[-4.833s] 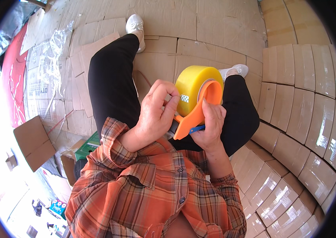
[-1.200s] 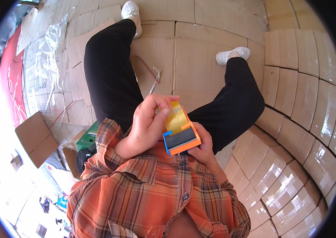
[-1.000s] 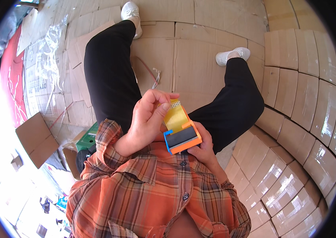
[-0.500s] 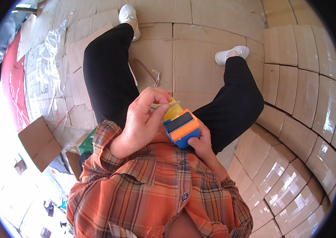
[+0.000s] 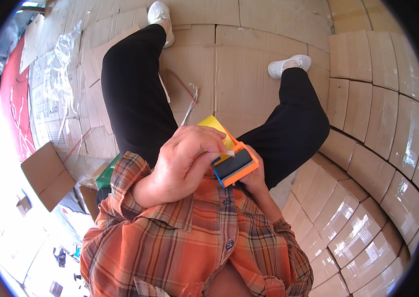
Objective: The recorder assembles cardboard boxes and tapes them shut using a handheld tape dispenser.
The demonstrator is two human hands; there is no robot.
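Note:
My right hand (image 5: 255,179) grips a small orange and blue box (image 5: 243,174) in front of my shirt. The box has a yellow flap (image 5: 210,123) standing up on its far side, and a dark grey block or panel (image 5: 234,164) shows inside the orange rim. Thumb and forefinger of my left hand (image 5: 182,161) are pinched on a small whitish piece (image 5: 230,154); its kind is too small to make out. That piece lies over the edge of the dark part. Most of the right fingers are hidden behind the box.
Stacked cardboard boxes (image 5: 365,153) rise along the right. Flattened cardboard (image 5: 254,79) covers the floor, with a thin strip of cord (image 5: 189,106) on it between my legs. An open carton (image 5: 48,175), a green container (image 5: 106,174) and clear plastic film (image 5: 63,64) are at the left.
My left hand has moved right and nearer, from beside the yellow flap to the dark part of the box. The box has turned and tilted, showing more of its top.

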